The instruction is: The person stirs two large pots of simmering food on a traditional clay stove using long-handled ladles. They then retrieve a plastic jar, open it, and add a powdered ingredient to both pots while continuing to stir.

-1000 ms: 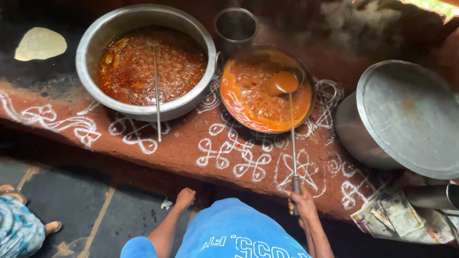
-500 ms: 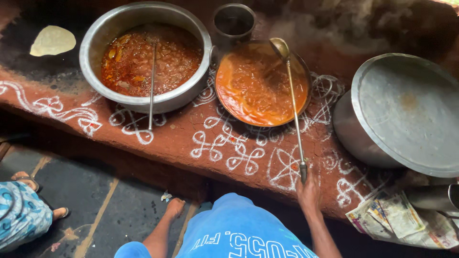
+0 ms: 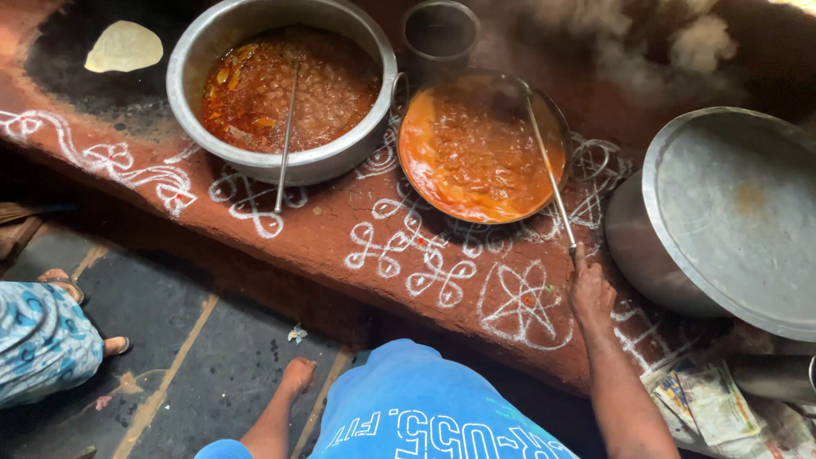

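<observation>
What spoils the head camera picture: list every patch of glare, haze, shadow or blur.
Head view: steam hazes the top right above the shallow orange curry pan; daylight sheens the round grey metal lid; the lower-left floor is in shadow; the right hand on the long metal ladle is sharp, and straight lines bend slightly at the frame edges.

flatbread [image 3: 124,47], covered pot [image 3: 722,221], small cup [image 3: 439,32]

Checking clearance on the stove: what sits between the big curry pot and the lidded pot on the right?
In the head view, the orange gravy pan, stirred with a long ladle.
</observation>
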